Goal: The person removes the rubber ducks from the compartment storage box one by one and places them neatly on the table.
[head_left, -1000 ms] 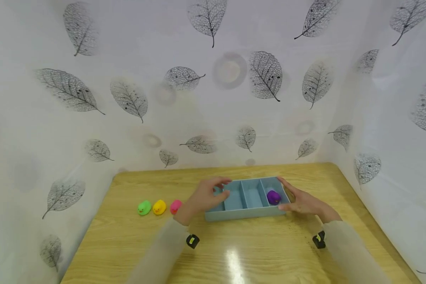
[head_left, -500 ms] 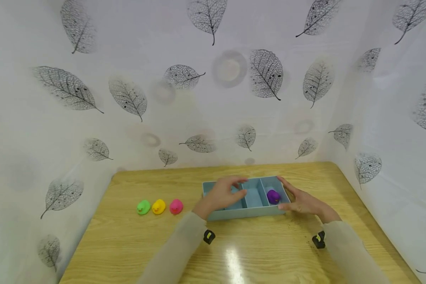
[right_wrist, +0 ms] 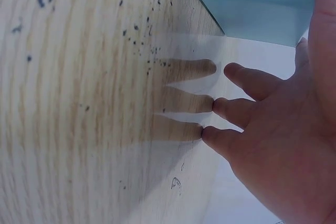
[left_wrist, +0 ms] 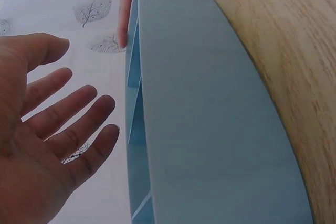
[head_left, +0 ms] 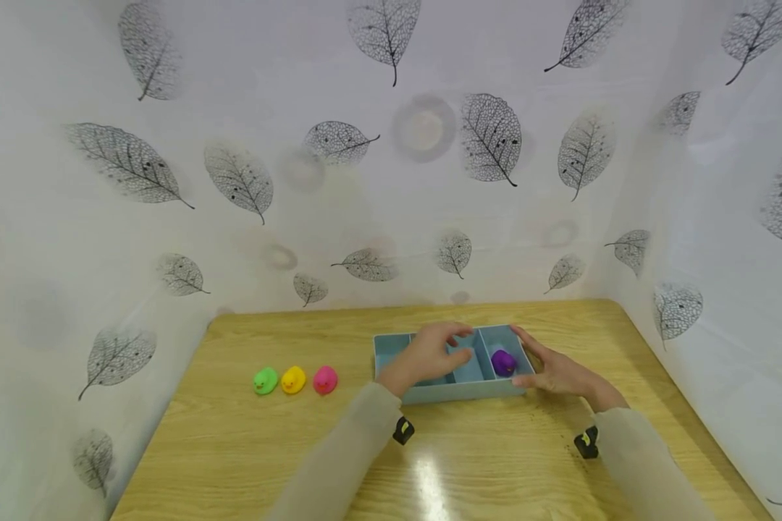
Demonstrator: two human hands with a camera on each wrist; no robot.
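Observation:
A light blue divided box [head_left: 472,391] lies on the wooden table, with a purple rubber duck [head_left: 504,363] in its rightmost compartment. My left hand [head_left: 430,354] hovers over the middle compartments, fingers loosely bent and holding nothing. The left wrist view shows its palm [left_wrist: 31,166] apart from the box's long wall [left_wrist: 210,103]. At the box's right end, my right hand [head_left: 560,370] holds it between thumb and index finger, thumb at the front corner. Its other fingers [right_wrist: 236,111] stretch down to the tabletop. Green [head_left: 265,380], yellow [head_left: 293,380] and pink rubber ducks [head_left: 325,380] sit in a row left of the box.
A pale sheet with leaf prints [head_left: 365,202] surrounds the back and sides of the wooden table [head_left: 234,456]. Small dark specks [right_wrist: 134,32] dot the tabletop near the right hand.
My left hand has moved rightward over the box, from its left end to its middle compartments, uncovering the pink duck. The right hand and the box have stayed in place.

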